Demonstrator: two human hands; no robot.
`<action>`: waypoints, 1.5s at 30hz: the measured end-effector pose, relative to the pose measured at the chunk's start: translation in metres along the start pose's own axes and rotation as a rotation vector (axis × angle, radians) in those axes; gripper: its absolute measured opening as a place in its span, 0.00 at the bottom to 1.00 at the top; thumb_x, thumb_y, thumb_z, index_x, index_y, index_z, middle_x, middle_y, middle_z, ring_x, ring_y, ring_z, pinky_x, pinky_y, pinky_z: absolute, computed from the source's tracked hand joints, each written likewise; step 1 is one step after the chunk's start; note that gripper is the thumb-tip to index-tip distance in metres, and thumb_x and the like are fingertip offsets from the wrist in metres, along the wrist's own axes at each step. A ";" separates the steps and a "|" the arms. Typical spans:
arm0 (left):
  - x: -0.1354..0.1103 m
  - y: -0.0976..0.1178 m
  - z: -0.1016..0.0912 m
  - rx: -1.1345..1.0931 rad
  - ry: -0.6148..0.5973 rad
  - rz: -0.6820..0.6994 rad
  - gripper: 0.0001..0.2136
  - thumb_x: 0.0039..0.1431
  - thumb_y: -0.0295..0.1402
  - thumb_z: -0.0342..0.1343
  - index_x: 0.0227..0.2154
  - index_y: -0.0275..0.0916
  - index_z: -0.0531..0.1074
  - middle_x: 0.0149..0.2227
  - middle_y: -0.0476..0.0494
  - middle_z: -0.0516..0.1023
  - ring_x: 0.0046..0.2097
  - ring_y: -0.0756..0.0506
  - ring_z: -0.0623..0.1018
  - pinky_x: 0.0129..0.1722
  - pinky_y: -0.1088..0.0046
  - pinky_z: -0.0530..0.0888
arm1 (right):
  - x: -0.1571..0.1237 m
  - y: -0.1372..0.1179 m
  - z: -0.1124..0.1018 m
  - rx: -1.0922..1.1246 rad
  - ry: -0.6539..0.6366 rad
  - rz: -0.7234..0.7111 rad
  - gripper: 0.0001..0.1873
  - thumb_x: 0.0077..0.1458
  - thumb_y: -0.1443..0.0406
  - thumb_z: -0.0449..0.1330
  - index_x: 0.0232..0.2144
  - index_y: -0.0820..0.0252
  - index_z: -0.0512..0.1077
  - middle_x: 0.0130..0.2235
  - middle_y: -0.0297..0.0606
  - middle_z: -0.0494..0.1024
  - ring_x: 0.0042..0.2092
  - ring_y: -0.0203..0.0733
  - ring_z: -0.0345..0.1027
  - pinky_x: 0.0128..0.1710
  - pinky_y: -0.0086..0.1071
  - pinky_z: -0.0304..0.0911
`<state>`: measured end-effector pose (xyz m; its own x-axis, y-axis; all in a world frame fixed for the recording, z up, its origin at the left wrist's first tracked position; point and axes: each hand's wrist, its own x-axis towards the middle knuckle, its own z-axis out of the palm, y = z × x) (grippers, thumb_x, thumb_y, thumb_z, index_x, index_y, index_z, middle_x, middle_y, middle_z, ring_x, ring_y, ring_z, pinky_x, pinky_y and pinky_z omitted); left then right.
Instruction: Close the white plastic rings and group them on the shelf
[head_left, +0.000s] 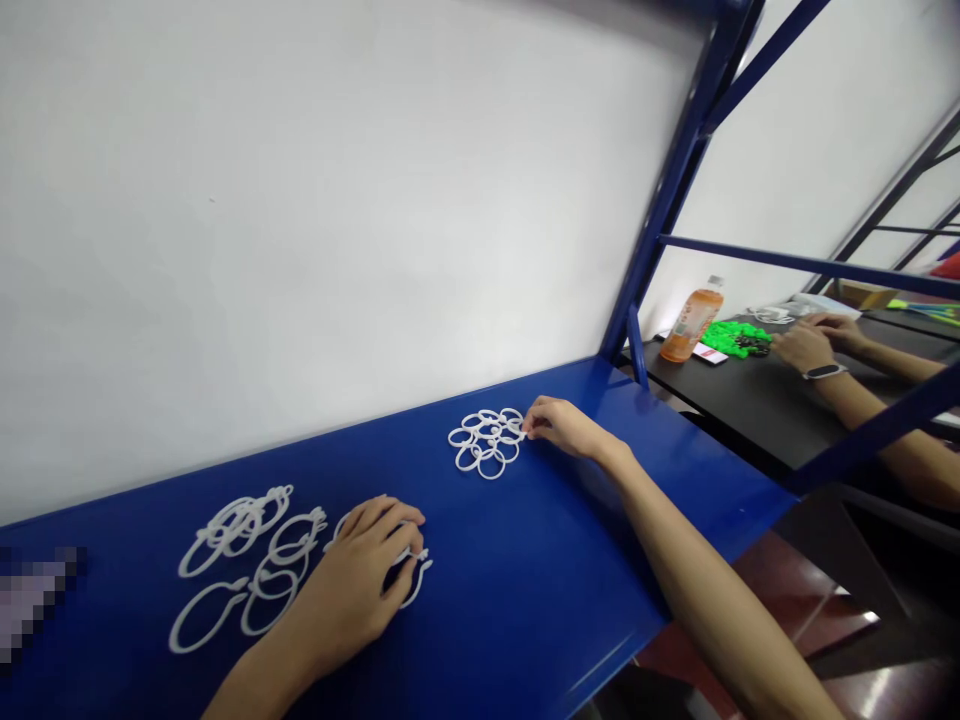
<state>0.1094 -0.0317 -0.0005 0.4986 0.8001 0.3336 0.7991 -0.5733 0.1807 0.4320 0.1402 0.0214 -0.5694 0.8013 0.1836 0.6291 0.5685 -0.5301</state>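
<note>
On a blue shelf [525, 600] lie white plastic rings. My right hand [566, 428] reaches forward and pinches the edge of a flat cluster of small joined rings [486, 441]. My left hand [352, 585] rests fingers curled on a larger white ring piece [412, 575], partly covering it. Several larger white rings with small loops [247, 565] lie spread to the left of that hand.
A white wall rises behind the shelf. A blue upright post [660, 230] and bars stand at the right. Beyond it, another person's hands [814, 345] work on a black table [735, 400] with an orange drink bottle [691, 322] and green parts [731, 335].
</note>
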 end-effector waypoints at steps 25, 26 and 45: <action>0.006 0.010 0.004 0.028 0.464 -0.084 0.06 0.61 0.26 0.56 0.32 0.42 0.66 0.32 0.49 0.76 0.39 0.45 0.74 0.45 0.63 0.69 | -0.026 -0.104 0.058 0.292 0.007 -0.294 0.12 0.61 0.58 0.64 0.42 0.59 0.72 0.37 0.36 0.78 0.36 0.37 0.72 0.37 0.30 0.67; 0.007 0.012 0.003 0.020 0.476 -0.086 0.06 0.61 0.26 0.56 0.32 0.43 0.66 0.32 0.49 0.76 0.39 0.45 0.74 0.45 0.63 0.69 | -0.030 -0.111 0.067 0.327 -0.061 -0.318 0.13 0.61 0.58 0.64 0.43 0.59 0.71 0.35 0.35 0.78 0.35 0.37 0.72 0.36 0.29 0.67; 0.009 0.021 0.002 -0.510 0.273 -0.245 0.12 0.67 0.35 0.50 0.28 0.43 0.71 0.27 0.53 0.74 0.31 0.50 0.74 0.33 0.75 0.71 | -0.043 -0.116 0.091 -0.160 0.078 -0.688 0.19 0.73 0.66 0.41 0.39 0.66 0.71 0.31 0.39 0.73 0.31 0.39 0.61 0.31 0.31 0.61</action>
<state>0.1316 -0.0365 0.0039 0.1631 0.8837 0.4387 0.5848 -0.4447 0.6784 0.3356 0.0225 0.0001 -0.8298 0.2587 0.4945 0.2142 0.9659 -0.1458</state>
